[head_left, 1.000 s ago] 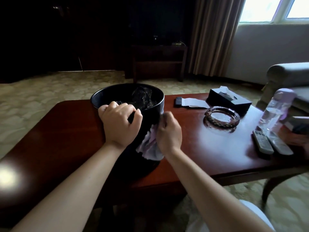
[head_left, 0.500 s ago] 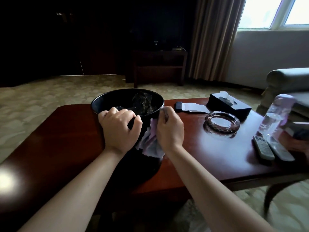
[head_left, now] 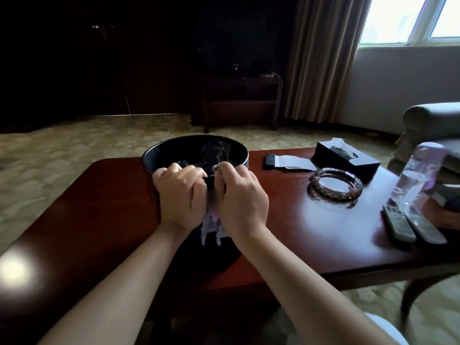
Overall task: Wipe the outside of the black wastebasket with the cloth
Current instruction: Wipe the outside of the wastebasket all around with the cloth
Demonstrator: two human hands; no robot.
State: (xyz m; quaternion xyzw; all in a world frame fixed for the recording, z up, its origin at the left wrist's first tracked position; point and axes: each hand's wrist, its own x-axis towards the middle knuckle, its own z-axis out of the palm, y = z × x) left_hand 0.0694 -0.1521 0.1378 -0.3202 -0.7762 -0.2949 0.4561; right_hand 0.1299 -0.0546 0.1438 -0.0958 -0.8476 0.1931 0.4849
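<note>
Two bare forearms enter from the near edge and converge on the black wastebasket [head_left: 174,151], which stands on the near-left part of the dark red table [head_left: 298,232]. The left hand [head_left: 180,196] is clenched over the basket's near rim. The right hand [head_left: 242,200], touching the left, is closed around a pale lilac cloth [head_left: 211,226] and presses it against the basket's near outer wall; loose folds hang below the knuckles. To the right lie two remote controls [head_left: 412,226] beside a clear bottle [head_left: 414,176]. Farther back sit a glass ashtray [head_left: 334,186] and a black tissue box [head_left: 344,156].
</note>
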